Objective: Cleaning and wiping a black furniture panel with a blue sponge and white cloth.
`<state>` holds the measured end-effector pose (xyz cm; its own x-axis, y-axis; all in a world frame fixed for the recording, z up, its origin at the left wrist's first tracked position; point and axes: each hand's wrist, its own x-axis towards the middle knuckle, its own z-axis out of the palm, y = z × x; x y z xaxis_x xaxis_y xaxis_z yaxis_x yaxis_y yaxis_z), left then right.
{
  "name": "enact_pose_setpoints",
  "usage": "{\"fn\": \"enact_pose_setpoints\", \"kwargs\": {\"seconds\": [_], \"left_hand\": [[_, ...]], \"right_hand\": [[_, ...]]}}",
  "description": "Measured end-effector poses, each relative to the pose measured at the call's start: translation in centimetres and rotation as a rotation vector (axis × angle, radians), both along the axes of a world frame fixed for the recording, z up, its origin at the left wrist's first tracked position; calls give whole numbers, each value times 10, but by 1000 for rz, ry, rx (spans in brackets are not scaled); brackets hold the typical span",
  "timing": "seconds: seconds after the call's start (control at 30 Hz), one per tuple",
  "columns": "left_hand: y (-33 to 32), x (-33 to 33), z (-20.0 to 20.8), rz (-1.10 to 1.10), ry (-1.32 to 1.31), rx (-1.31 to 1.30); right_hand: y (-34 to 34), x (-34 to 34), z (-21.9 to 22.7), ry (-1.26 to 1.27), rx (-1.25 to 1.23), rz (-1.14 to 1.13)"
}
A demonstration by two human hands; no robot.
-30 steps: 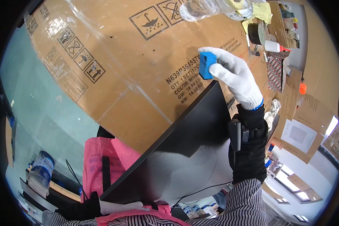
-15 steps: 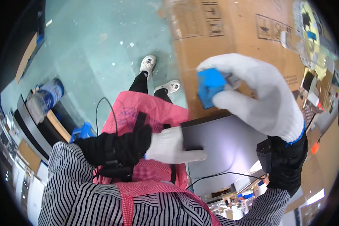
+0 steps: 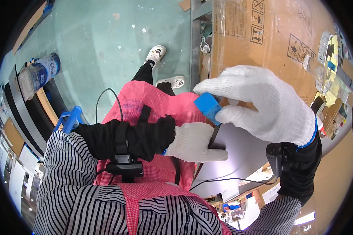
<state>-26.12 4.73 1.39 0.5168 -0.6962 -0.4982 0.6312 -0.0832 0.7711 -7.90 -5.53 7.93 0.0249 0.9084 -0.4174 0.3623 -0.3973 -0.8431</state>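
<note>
My left hand, in a white knit glove, grips the side edge of a flat, glossy grey panel. Its thumb lies across the panel's face; the other fingers are mostly hidden behind the edge. My right hand, also gloved in white, pinches a small blue block between thumb and fingers. That block sits close to the panel's upper corner; whether they touch, I cannot tell. Bright reflections of shelves and lights show in the panel's lower part.
A large brown cardboard box stands beyond my right hand. Clear tape and yellow scraps lie at the far right. On the left are a wrapped blue-and-white roll and a blue plastic stool. A black cable crosses before the panel.
My right hand has brought the blue block left and nearer to me. The panel has turned and tilted, with my left hand shifting right along with it. The whole view has shifted somewhat.
</note>
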Motion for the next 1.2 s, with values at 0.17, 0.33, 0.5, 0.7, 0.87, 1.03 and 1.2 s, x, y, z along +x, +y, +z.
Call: {"fn": "enact_pose_setpoints", "kwargs": {"seconds": [0.17, 0.33, 0.5, 0.7, 0.87, 1.03, 1.2], "left_hand": [[3, 6, 5, -77, -3, 17], [-16, -15, -10, 231, -190, -37], [-25, -22, -26, 142, -92, -69], [-9, 1, -47, 36, 249, 73], [-4, 6, -47, -33, 297, 40], [-4, -7, -54, -31, 303, 13], [-15, -25, -74, 24, 159, 29]], "right_hand": [[-3, -3, -5, -73, 9, -35], [3, -5, 7, 1, -22, -19], [-3, -6, -2, -324, 49, -75], [-34, -36, 18, 65, -131, -856], [-66, -87, -20, -169, -32, -1056], [-53, -115, -38, -531, -4, -896], [-38, -114, -35, -704, 24, -759]]}}
